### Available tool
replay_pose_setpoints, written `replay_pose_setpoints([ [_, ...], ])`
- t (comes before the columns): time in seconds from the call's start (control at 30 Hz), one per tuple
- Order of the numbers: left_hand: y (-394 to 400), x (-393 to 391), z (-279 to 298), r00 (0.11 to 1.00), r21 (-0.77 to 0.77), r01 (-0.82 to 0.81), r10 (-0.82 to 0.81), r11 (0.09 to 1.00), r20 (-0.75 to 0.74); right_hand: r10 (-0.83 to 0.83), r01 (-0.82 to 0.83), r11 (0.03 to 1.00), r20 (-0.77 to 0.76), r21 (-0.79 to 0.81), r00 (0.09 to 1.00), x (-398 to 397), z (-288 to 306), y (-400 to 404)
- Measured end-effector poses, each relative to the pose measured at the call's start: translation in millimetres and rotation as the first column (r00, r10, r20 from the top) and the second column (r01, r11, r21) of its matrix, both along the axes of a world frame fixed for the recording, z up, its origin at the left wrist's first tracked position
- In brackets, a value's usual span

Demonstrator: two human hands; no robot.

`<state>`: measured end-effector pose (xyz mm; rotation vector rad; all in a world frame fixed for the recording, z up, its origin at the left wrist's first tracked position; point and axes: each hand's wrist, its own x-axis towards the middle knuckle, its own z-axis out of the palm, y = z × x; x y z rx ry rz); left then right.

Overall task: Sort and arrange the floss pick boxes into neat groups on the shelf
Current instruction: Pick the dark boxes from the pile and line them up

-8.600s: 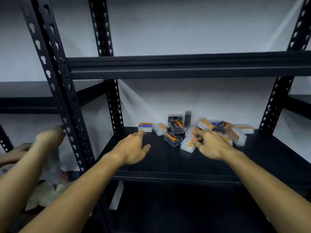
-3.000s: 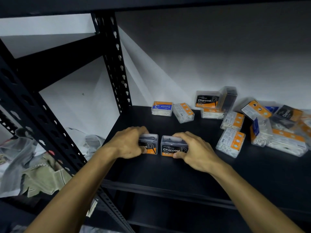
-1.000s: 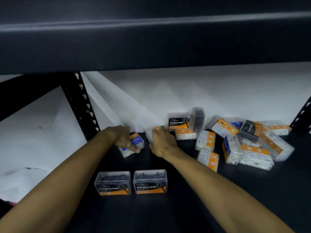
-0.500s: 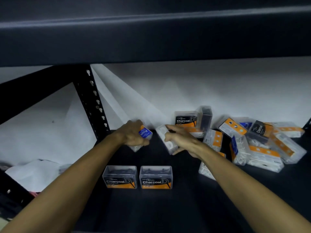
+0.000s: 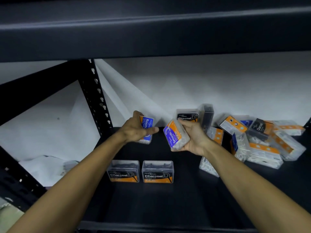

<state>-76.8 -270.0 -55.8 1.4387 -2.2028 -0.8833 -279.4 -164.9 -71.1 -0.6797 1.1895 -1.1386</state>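
My left hand (image 5: 134,130) grips a clear box with a blue "Round" label (image 5: 147,125), held upright above the back left of the black shelf (image 5: 176,207). My right hand (image 5: 195,137) holds a tilted clear box labelled "Smooth" (image 5: 174,134), lifted off the shelf. Two Charcoal boxes (image 5: 123,172) (image 5: 157,172) stand side by side at the front, labels facing me. Another Charcoal box (image 5: 187,116) stands at the back behind my right hand. A jumbled pile of boxes (image 5: 262,142) lies to the right.
The upper shelf beam (image 5: 151,31) hangs low over the work area. A perforated black upright post (image 5: 96,95) stands at the back left corner. A white wall (image 5: 202,84) closes the back. Crumpled white material (image 5: 42,167) lies beyond the shelf's left side.
Both hands have lifted their boxes off the shelf. The right hand has closed on the Smooth box and turned its label toward me; the left hand has turned the Round box upright.
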Motion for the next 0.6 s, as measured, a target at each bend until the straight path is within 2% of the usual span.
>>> replay_pose_setpoints([
  [0.13, -3, 5, -6, 0.979, 0.121, -0.012, 0.036, 0.993, -0.199, -0.045, 0.038, 0.999, -0.243, -0.030, 0.969, 9, 0, 0],
  [0.23, 2, 4, -2, 0.953, 0.167, -0.078, 0.122, 0.983, -0.276, -0.172, 0.155, 0.985, -0.336, -0.077, 0.926, 9, 1, -1],
  [0.33, 10, 4, 7, 0.920, 0.204, -0.146, 0.209, 0.968, -0.332, -0.231, 0.194, 0.973, -0.433, -0.128, 0.871, 7, 6, 1],
  [0.47, 15, 7, 16, 0.931, 0.177, -0.136, 0.187, 0.975, -0.313, -0.255, 0.202, 0.966, -0.493, -0.158, 0.832, 3, 13, 5],
  [0.6, 25, 5, 25, 0.903, 0.251, -0.094, 0.189, 0.963, -0.386, -0.297, 0.196, 0.948, -0.472, -0.253, 0.830, -5, 22, 12],
])
